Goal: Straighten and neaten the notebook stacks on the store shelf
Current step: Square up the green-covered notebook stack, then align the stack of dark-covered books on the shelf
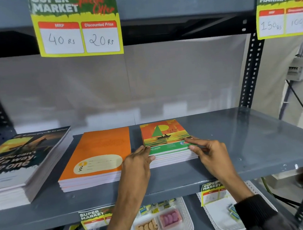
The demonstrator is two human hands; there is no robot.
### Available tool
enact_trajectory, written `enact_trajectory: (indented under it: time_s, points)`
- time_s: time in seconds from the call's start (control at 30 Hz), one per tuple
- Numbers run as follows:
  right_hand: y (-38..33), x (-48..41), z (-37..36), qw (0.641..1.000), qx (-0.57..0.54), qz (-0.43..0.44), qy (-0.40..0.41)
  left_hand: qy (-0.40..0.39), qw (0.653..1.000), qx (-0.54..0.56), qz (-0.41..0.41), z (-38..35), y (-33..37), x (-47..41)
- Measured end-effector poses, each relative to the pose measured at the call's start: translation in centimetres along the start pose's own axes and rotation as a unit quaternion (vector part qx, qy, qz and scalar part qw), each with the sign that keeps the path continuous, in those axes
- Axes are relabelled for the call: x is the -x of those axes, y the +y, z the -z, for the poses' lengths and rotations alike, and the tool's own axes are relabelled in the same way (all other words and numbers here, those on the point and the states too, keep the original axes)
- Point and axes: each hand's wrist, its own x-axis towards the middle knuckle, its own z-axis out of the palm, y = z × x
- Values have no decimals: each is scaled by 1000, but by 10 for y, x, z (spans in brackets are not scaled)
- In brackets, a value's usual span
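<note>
Three notebook stacks lie on the grey shelf (247,144). The sailboat stack (163,133), orange and green on top, sits in the middle. My left hand (138,162) presses its front left corner, fingers against the stack's edge. My right hand (210,152) pinches the front right corner, thumb on the top cover and fingers on the side. To the left lies the orange stack (99,150), lying at a slight angle. At the far left is the dark poster-cover stack (23,159), taller and fanned out at its edges.
Yellow price tags (79,26) hang from the shelf above. The slotted upright (251,68) stands at the right rear. Below the shelf are white baskets (186,214) with small items. The shelf's right part is bare.
</note>
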Motion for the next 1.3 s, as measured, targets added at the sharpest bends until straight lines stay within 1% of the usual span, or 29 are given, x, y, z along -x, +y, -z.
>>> enact_trajectory:
  time_s: [0.23, 0.4, 0.63, 0.83, 0.9, 1.0, 1.07, 1.13, 1.2, 1.3]
  points:
    - [2, 0, 1, 1000, -5, 3, 3, -29, 999, -16, -9, -1, -2, -3]
    - [0, 2, 2, 1000, 5, 2, 19, -31, 999, -36, -11, -3, -6, -4]
    - [1, 1, 1, 1000, -10, -9, 26, -47, 995, -81, -19, -7, -7, -7]
    - [-6, 4, 4, 1000, -5, -22, 11, -49, 993, -105, -23, -7, -6, -4]
    - [-12, 7, 11, 1000, 26, 2, 10, -26, 993, -103, -47, 0, -7, -2]
    - [-31, 7, 8, 985, 149, 79, 35, 54, 986, -130, -92, 21, -13, -4]
    - [-55, 7, -5, 967, 192, 146, 82, 100, 978, -151, -100, 41, -21, -12]
    - [-87, 6, -27, 937, 255, 205, 123, 139, 970, -166, -106, 67, -30, -17]
    - [-116, 5, -47, 918, 303, 212, 146, 155, 965, -180, -110, 87, -40, -21]
    - [-155, 9, -92, 917, 306, 207, 151, 168, 960, -199, -107, 125, -72, -15]
